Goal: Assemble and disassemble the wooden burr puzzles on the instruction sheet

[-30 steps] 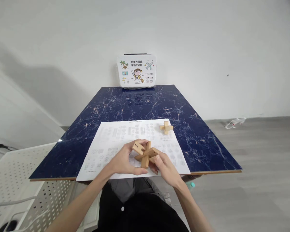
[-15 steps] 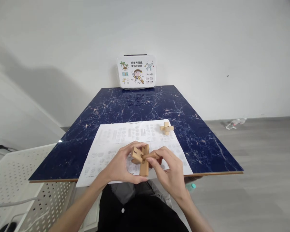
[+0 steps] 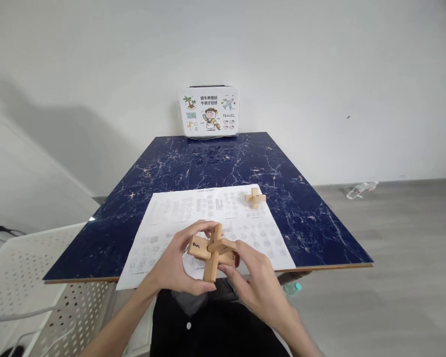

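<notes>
Between my two hands is a wooden burr puzzle [image 3: 212,252], made of crossing light-brown bars with dark numbers marked on some of them. My left hand [image 3: 176,263] curves around its left side, with fingertips at the top end of the upright bar and the thumb at its bottom end. From the right, my right hand [image 3: 258,280] pinches the side bars between thumb and fingers. The puzzle is held above the near edge of a printed paper sheet [image 3: 163,223]. Fingers cover part of its right and far sides.
A smaller wooden cross puzzle [image 3: 255,198] sits on the sheet's far right corner. The dark blue marbled table [image 3: 208,168] carries a white cartoon case [image 3: 209,111] against the wall. A white perforated cart [image 3: 74,297] stands at the left; a bottle with a teal cap [image 3: 293,288] is below the table.
The puzzle has shifted slightly left and been turned, so its side bars show more. My right hand has moved from pinching a bar near the centre to gripping the right side.
</notes>
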`<act>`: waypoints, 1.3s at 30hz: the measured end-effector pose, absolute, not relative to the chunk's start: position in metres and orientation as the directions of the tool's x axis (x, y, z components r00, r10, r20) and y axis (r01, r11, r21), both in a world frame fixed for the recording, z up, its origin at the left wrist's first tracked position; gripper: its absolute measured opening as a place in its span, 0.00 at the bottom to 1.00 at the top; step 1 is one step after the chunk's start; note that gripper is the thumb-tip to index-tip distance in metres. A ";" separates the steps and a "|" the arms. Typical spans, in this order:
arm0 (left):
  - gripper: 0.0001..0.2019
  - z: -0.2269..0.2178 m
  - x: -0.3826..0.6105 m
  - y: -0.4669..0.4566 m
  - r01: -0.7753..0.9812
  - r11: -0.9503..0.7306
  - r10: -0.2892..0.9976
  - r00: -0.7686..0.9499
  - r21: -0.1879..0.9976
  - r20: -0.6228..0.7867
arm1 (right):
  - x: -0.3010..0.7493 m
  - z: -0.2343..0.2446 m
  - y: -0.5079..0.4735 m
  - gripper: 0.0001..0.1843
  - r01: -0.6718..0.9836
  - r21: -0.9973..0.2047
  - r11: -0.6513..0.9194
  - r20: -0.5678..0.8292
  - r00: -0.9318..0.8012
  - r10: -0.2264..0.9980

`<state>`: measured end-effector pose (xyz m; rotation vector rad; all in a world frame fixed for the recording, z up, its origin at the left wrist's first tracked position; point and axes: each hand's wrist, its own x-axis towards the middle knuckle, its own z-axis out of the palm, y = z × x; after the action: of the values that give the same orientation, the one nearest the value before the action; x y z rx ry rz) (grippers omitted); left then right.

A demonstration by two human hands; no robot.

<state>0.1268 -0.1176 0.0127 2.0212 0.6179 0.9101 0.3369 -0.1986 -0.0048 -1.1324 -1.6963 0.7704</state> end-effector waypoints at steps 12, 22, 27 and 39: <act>0.47 -0.002 0.123 -0.120 0.087 -0.481 0.724 0.601 0.872 0.339 | 0.336 -0.002 -0.204 0.17 0.258 -0.939 0.227 0.215 -0.075 0.974; 0.43 -0.013 0.133 -0.125 0.068 -0.307 0.790 0.575 0.949 0.214 | 0.342 0.012 -0.191 0.15 0.198 -0.963 0.180 0.186 0.009 0.983; 0.37 -0.001 0.118 -0.127 0.345 -0.364 0.854 0.494 0.865 0.162 | 0.374 0.005 -0.182 0.17 0.373 -0.911 0.174 0.212 0.063 0.975; 0.21 -0.014 0.009 -0.112 0.781 -0.304 0.942 0.159 0.546 0.296 | 0.416 -0.039 -0.166 0.27 0.681 -0.732 -0.033 0.323 0.389 0.863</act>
<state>0.0091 -0.1123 -0.0141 2.1730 1.6663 0.8708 0.4158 -0.1655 -0.0385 -1.7704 -1.3507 0.2607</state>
